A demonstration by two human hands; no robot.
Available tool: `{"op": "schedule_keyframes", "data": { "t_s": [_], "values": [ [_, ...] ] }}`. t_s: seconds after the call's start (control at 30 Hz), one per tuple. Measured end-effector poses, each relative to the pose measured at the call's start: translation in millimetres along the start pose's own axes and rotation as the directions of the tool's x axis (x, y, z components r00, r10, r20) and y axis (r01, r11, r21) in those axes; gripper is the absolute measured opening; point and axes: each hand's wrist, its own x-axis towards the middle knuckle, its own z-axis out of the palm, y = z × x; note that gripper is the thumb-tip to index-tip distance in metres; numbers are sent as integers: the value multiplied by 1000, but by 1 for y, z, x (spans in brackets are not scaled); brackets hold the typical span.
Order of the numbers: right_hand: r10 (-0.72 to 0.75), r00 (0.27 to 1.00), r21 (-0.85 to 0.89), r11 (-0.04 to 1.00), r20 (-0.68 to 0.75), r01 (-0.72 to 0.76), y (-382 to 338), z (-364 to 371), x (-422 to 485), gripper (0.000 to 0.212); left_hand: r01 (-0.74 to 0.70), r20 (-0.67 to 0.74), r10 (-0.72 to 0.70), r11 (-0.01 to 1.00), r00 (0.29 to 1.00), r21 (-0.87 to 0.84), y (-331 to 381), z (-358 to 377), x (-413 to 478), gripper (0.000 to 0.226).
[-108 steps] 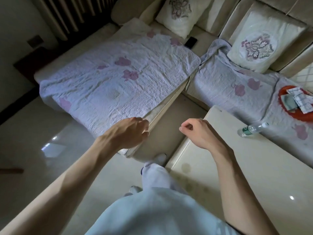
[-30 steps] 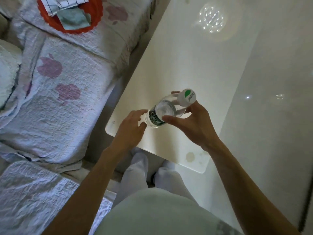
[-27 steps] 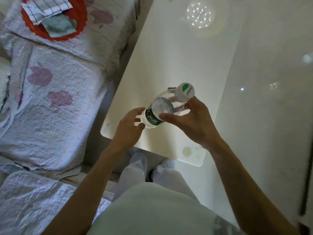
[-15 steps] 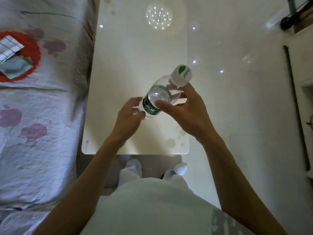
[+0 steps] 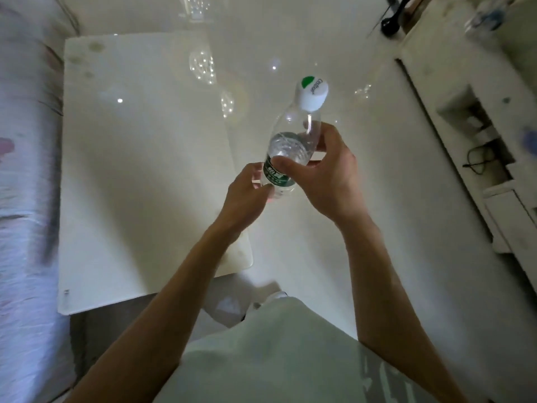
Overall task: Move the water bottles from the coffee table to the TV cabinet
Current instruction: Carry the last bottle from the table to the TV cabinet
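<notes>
Glossy pale floor runs between the coffee table (image 5: 139,170) and the TV cabinet (image 5: 453,82), which stands well off the table's right side. The water bottle (image 5: 286,149) is clear of the table, held in the air just past its right edge. Both hands are on it: the right hand (image 5: 328,181) wraps thumb and fingers round the middle, and the left hand (image 5: 247,196) cups the bottom end. Its long axis slants from the base at the left hand up and away to the cap (image 5: 311,93), leaning off the table's right side. The right hand is the nearer one to the cabinet, so I'd judge the carry goes that way. The bottle is clear plastic, with a dark green label (image 5: 274,177), a white cap with a green mark, and water inside.
</notes>
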Motion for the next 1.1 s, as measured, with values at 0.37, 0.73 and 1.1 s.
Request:
{"op": "schedule_keyframes", "data": {
  "t_s": [0.37, 0.73, 1.1],
  "values": [
    [169, 945, 39, 986, -281, -164, 86, -161, -11, 59, 31, 325, -7, 997, 946, -68, 67, 163, 13, 27],
    [245, 915, 39, 969, -321, -245, 123, -199, 66, 55, 64, 354, -28, 994, 935, -88, 98, 225, 97, 32],
    [262, 941, 6, 964, -216, -267, 148, -215, 287, 63, 72, 368, -41, 995, 929, -70, 166, 241, 302, 46]
  ]
}}
